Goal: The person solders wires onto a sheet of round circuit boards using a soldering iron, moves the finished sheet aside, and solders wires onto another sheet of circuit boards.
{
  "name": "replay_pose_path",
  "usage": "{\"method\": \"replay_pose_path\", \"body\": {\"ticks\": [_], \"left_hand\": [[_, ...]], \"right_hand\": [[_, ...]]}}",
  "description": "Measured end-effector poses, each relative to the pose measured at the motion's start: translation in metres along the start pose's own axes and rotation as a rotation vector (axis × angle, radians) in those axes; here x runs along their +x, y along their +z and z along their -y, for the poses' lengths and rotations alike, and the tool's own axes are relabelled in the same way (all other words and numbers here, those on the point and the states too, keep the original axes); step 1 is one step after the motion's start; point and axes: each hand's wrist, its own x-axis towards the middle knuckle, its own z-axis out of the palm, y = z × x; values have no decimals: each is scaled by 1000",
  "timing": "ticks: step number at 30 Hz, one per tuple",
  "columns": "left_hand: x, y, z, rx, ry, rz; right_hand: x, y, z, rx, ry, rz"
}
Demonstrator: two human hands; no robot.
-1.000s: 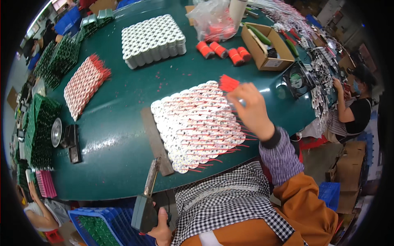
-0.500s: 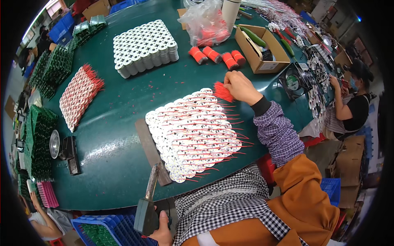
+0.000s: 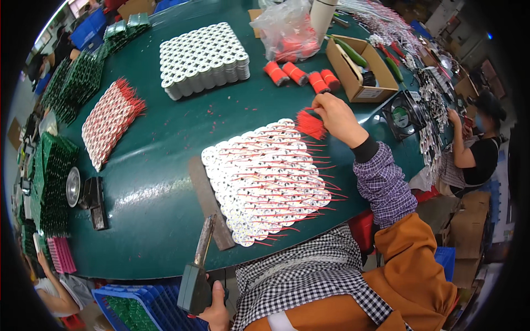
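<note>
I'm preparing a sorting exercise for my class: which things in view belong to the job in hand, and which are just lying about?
Seemingly in the job:
- dark pistol-grip tool, in the left hand
- loose red wires, at the right hand
- wired block of white cylinders
- flat bar along its left side

Probably just lying about:
- square black fan
- cardboard box
- tall white container

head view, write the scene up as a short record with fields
left hand: left hand grips a dark-bodied tool with a long metal tip
right hand: right hand, fingers at a bunch of short red wires; grip unclear
centre: array of white discs crossed by red wires
beside array: flat brownish bar, left side
far side: block of white cylinders, open cardboard box
surface: green table
</note>
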Motion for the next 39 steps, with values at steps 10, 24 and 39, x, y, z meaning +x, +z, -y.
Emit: {"method": "replay_pose_path", "body": {"ticks": [10,24,39], "left_hand": [[1,-2,-31,423,287,119],[-7,3,-33,-288,-148,-33],[-27,-20,-2,47,5,138]], "right_hand": [[25,-7,14,-647,-269,56],[-43,-21,143,183,-467,-119],[-131,56,191,428,-371,64]]}}
